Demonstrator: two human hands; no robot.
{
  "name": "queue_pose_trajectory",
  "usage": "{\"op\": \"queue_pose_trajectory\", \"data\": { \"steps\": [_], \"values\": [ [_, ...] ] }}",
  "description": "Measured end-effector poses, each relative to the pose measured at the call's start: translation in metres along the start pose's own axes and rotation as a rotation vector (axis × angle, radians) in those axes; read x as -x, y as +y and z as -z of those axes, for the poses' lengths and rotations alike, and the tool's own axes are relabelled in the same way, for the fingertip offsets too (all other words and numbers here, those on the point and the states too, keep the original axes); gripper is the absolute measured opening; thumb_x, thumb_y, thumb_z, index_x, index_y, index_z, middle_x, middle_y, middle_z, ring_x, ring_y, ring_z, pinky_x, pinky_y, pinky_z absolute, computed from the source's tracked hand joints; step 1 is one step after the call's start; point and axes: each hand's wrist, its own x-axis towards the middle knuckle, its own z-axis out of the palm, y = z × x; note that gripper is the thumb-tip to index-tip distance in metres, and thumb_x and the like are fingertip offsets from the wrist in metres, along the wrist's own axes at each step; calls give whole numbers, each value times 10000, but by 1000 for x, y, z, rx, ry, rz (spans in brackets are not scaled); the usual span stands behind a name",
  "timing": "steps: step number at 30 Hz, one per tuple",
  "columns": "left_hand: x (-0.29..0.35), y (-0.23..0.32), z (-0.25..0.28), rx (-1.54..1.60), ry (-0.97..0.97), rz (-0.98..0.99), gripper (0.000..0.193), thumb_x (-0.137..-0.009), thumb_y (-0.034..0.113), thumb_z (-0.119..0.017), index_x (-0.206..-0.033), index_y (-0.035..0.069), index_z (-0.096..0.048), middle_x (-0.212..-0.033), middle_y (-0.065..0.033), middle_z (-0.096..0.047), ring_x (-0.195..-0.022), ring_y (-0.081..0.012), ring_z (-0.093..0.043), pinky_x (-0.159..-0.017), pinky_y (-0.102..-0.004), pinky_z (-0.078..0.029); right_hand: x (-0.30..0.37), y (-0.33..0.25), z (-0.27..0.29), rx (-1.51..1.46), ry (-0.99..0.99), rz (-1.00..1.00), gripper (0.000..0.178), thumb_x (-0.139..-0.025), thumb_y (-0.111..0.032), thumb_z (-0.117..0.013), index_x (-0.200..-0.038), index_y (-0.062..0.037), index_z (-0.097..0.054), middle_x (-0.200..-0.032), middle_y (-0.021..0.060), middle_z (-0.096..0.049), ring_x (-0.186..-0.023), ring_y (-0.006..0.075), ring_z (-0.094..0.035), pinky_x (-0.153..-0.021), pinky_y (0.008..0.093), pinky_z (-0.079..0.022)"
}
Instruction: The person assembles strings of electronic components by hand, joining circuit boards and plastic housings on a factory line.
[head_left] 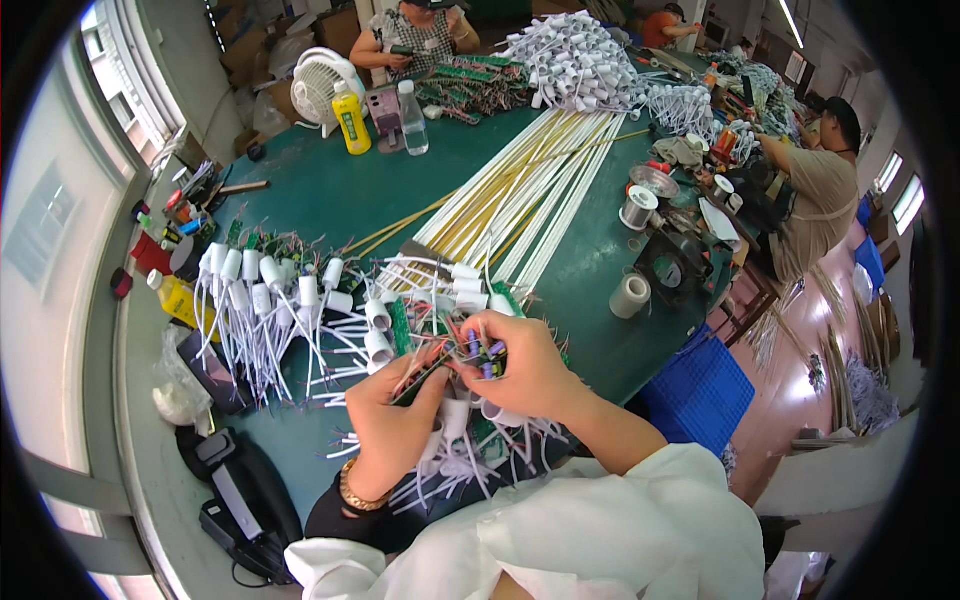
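Note:
My left hand [390,418] pinches the edge of a small green circuit board [418,388] with thin coloured wires along it. My right hand [528,368] is closed around the board's other end, where several purple cylindrical components [487,350] stick out. The two hands nearly touch at the fingertips, which partly hide the board; I cannot tell whether it is one board or two. Around and below the hands lie white plastic lamp sockets [455,418] with white cables and more green circuit boards [402,325].
Bundled white sockets [262,272] lie at left. Long white and yellow rods [520,190] cross the green table [310,190] toward a heap of white sockets [580,60]. Wire spools [638,208] stand at right, a blue crate [695,390] below. Co-workers [815,200] sit around the table.

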Motion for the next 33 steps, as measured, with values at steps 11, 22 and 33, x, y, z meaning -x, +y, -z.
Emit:
{"op": "queue_pose_trajectory", "data": {
  "steps": [11, 22, 33],
  "values": [
    [-28, -19, 22, 462, -354, 91, 204, -853, 129, -657, -1001, 8, -585, -1016, -22, -528, -839, -69, -538, -647, -217, -470, -20, 1, 18, -299, -248, 47, 345, -705, -98, -735, -1010, 6, -612, -895, 94, -655, -797, 134, -599, -778, 289, -481],
    [-24, -21, 3, -215, -93, -304, 371, -814, -7, -611, -1170, 0, -508, -832, -102, -563, -643, -149, -566, -538, -251, -466, -30, 5, 5, -35, -244, -195, 357, -692, -139, -750, -988, 14, -622, -848, 96, -656, -773, 109, -589, -729, 278, -474],
    [-26, -4, 12, -466, 0, -265, 292, -771, 48, -672, -1052, 2, -604, -795, -55, -573, -625, -125, -542, -561, -256, -441, -34, 24, -8, -114, -220, -150, 307, -681, -193, -720, -882, 13, -615, -735, 104, -626, -675, 141, -570, -648, 308, -468]
  ]
}}
